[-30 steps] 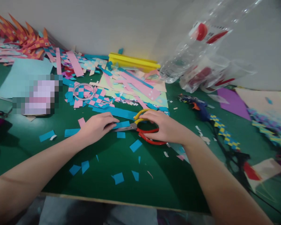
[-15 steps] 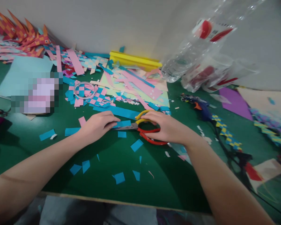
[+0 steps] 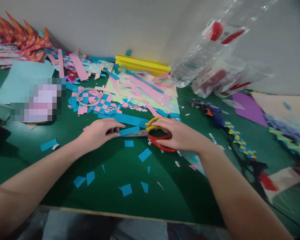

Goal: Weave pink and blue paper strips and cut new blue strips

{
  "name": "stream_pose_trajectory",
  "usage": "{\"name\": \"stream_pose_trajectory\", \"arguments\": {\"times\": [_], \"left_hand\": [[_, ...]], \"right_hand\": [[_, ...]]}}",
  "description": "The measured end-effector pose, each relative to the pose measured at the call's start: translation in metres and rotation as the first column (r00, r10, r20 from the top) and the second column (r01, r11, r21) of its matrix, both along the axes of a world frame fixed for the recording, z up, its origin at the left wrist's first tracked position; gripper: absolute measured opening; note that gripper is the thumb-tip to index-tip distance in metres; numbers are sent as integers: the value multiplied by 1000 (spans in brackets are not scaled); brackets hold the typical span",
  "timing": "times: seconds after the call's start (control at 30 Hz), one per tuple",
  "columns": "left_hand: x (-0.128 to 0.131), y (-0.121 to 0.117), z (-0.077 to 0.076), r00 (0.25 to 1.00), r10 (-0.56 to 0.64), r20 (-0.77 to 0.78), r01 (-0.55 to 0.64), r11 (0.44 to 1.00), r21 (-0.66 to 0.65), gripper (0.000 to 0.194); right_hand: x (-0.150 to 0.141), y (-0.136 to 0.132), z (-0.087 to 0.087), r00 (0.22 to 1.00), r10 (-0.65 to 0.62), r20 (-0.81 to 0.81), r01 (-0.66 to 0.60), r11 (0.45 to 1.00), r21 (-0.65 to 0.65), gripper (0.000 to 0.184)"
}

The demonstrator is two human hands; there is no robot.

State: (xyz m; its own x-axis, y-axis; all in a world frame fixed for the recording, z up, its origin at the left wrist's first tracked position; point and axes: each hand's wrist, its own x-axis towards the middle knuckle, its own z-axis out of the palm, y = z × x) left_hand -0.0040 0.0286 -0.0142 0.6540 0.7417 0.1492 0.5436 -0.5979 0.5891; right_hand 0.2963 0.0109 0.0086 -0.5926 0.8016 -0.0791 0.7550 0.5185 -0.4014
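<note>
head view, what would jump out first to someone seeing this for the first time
Both hands meet mid-table: the right hand grips red-and-yellow scissors whose blades close on a blue paper strip held by the left hand. Blue paper scraps dot the green table in front. Behind lies a heap of pink and blue strips, with crumpled clear plastic bottles at the right against the wall.

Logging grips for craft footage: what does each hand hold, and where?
Right hand holds scissors by the loop handles; left hand pinches the blue paper strip at its end.
</note>
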Motion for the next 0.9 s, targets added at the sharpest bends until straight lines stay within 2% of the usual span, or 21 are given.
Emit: {"name": "stream_pose_trajectory", "arguments": {"times": [0.17, 0.9], "left_hand": [[0, 1, 1, 1000, 15, 9, -15, 999, -49, 26], [3, -1, 5, 999, 43, 31, -40, 995, -87, 23]], "right_hand": [[3, 1, -1, 1000, 3, 2, -3, 1000, -8, 39], [-11, -6, 6, 997, -48, 56, 50, 998, -26, 42]]}}
